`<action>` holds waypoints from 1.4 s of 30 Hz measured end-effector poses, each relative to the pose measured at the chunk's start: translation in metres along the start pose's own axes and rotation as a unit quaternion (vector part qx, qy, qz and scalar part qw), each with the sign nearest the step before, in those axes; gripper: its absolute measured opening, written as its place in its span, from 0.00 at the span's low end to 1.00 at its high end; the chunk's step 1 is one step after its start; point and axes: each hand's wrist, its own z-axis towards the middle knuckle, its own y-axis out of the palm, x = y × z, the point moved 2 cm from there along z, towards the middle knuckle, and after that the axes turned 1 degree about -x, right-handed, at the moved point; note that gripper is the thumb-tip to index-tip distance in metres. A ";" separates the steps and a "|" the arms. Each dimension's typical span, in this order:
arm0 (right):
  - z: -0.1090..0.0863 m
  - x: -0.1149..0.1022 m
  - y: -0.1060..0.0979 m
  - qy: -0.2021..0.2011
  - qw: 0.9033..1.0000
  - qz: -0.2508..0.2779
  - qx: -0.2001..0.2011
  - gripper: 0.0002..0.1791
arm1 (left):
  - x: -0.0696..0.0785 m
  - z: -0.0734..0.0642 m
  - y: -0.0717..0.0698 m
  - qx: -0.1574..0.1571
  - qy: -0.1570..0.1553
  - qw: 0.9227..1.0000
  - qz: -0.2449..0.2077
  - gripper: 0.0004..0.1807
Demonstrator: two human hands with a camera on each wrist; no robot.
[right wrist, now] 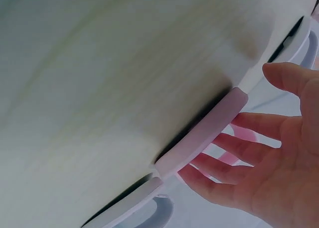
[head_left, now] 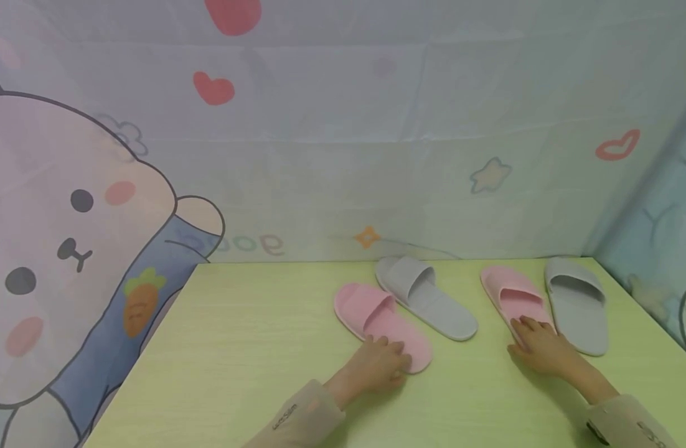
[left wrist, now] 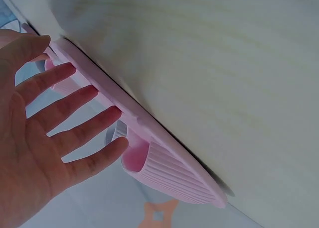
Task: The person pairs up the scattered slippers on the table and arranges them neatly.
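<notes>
In the head view, my left hand [head_left: 371,367] is spread over the heel end of a pink slipper [head_left: 360,302] near the table's middle. Its fingers look nearly straight in the left wrist view, their tips against the pink sole [left wrist: 159,133]; firm contact cannot be told. Over the heel half of another pink slipper [head_left: 508,280], farther right, lies my right hand [head_left: 545,351]. The right wrist view has its extended fingertips at that sole's edge [right wrist: 204,133], apparently touching. A grey slipper [head_left: 441,308] lies right of the first pink one, another grey slipper [head_left: 581,317] right of the second.
All the slippers lie sole down on a pale yellow-green table [head_left: 253,323], toes toward its back edge. Behind it hangs a printed cloth [head_left: 332,186] with hearts and a cartoon animal. A second patterned cloth [head_left: 673,249] borders the right side.
</notes>
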 end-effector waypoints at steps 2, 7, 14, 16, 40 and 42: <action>0.000 -0.002 0.001 0.000 1.000 -0.004 0.000 0.28 | -0.001 -0.002 0.001 0.002 -0.002 1.000 -0.004 0.14; 0.000 -0.006 0.002 0.006 1.000 0.000 0.001 0.29 | -0.003 -0.009 0.001 0.005 -0.006 1.000 -0.008 0.13; 0.000 -0.009 0.001 -0.002 1.000 0.013 0.004 0.29 | -0.006 -0.016 -0.001 0.001 -0.014 1.000 -0.025 0.12; 0.000 -0.010 0.001 -0.004 1.000 0.016 0.005 0.29 | -0.006 -0.017 -0.001 -0.004 -0.018 0.999 -0.035 0.12; 0.003 -0.027 0.002 -0.012 0.999 0.034 -0.009 0.30 | -0.017 -0.037 -0.002 -0.017 -0.032 0.992 -0.120 0.13; 0.003 -0.029 0.002 -0.012 0.999 0.034 -0.008 0.30 | -0.019 -0.039 -0.003 -0.020 -0.035 0.991 -0.129 0.13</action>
